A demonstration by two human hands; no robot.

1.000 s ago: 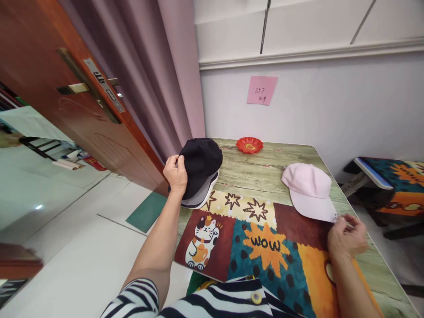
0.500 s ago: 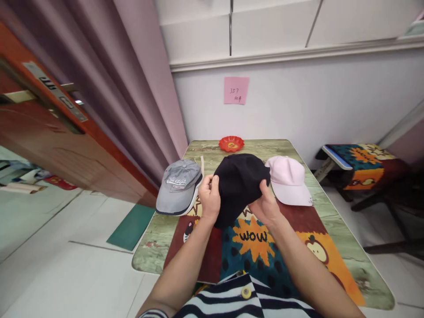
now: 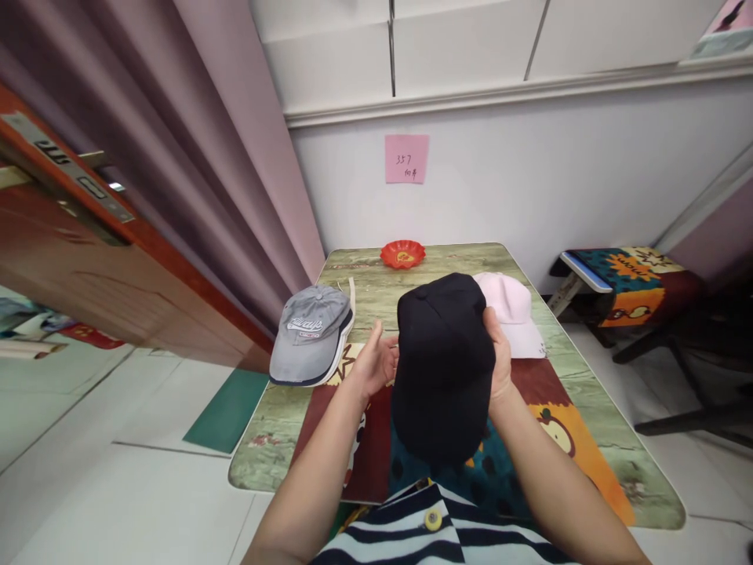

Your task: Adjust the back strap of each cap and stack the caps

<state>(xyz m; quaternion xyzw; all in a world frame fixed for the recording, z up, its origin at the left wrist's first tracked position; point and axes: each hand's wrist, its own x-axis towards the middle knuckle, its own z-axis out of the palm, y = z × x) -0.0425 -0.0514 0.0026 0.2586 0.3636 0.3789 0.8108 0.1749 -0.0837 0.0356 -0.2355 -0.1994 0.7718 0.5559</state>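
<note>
A black baseball cap (image 3: 444,369) is held up over the table, its brim pointing down toward me. My right hand (image 3: 500,357) grips the cap's right side, thumb on the outside and the other fingers hidden behind it. My left hand (image 3: 376,361) is beside the cap's left edge, thumb raised and fingers apart, holding nothing. To the left lies a grey baseball cap (image 3: 311,329) with white lettering, stacked on something with a white edge. A pale pink cap (image 3: 514,314) sits to the right, partly hidden behind the black cap and my right hand.
A red scalloped dish (image 3: 403,255) stands at the back of the table (image 3: 259,439). A patterned cloth runner (image 3: 376,471) covers its middle. An orange-brown door (image 3: 147,298) and curtain flank the left; a small covered stool (image 3: 635,275) is at the right.
The black cap has been turned so its brim points toward me and its crown shows. My left hand has let go and opened beside it. The view has shifted slightly.
</note>
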